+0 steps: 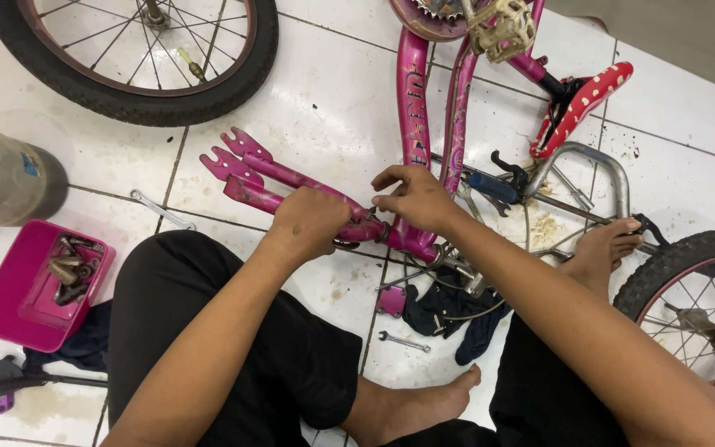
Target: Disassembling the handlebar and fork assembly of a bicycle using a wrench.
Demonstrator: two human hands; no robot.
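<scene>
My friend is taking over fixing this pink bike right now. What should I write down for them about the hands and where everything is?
Left hand: wrapped around the pink fork near where it meets the frame.
Right hand: fingertips resting on the pink frame at that same joint.
Bike lies on the white tile floor. Loose wheel at top left, so the fork ends are bare. Second wheel at right.
Tools: spanner left of the fork, small spanner by the dark rag, pink tray of metal parts at left.
Left: fork carries no wheel yet.

White tiled floor [324,91], grimy in spots. Lying on it: pink bicycle frame [414,108], detached wheel [138,50], pink parts tray [18,306], two wrenches [161,210], dark rag [448,310].
</scene>
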